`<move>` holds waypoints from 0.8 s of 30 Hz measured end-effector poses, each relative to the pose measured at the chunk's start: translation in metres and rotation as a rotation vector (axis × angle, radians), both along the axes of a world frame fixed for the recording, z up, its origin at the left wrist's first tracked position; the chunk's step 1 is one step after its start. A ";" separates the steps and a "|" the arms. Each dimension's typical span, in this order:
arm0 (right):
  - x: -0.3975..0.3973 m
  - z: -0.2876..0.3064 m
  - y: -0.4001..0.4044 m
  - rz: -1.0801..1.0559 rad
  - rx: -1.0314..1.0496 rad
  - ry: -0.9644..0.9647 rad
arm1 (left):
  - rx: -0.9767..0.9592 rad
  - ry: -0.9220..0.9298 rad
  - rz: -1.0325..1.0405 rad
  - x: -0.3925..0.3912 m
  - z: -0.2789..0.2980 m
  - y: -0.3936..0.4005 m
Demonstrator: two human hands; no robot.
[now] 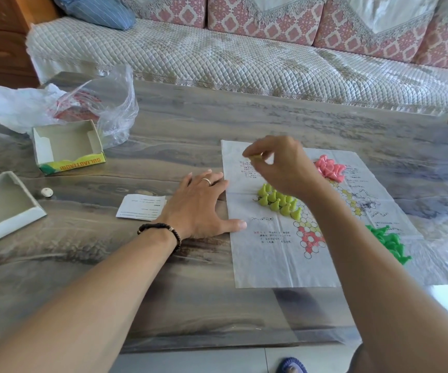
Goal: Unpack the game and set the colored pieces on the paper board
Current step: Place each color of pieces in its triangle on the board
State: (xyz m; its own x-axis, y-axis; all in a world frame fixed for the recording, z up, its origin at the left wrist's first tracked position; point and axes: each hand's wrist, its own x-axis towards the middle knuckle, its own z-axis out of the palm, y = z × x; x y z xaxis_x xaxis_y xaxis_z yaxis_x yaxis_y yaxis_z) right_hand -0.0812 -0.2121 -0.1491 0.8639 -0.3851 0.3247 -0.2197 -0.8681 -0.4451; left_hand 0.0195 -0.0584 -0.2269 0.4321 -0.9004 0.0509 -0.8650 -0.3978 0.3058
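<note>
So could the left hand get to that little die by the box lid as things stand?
Probably yes. The left hand lies flat on the table, holding nothing, and the die sits in the open to its left beside the lid. Only bare tabletop and a folded leaflet lie between them.

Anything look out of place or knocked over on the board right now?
The pink pieces and the green pieces lie toppled in loose heaps, the green at the paper board's right edge. The yellow pieces stand upright in rows. Nothing looks damaged.
</note>
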 end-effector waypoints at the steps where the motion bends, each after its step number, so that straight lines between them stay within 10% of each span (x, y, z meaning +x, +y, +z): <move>1: -0.003 0.004 -0.003 -0.002 0.038 -0.047 | -0.003 0.003 -0.001 0.000 0.000 0.000; 24: -0.021 -0.013 -0.008 0.014 -0.119 0.329 | -0.006 0.020 0.014 -0.002 0.004 0.001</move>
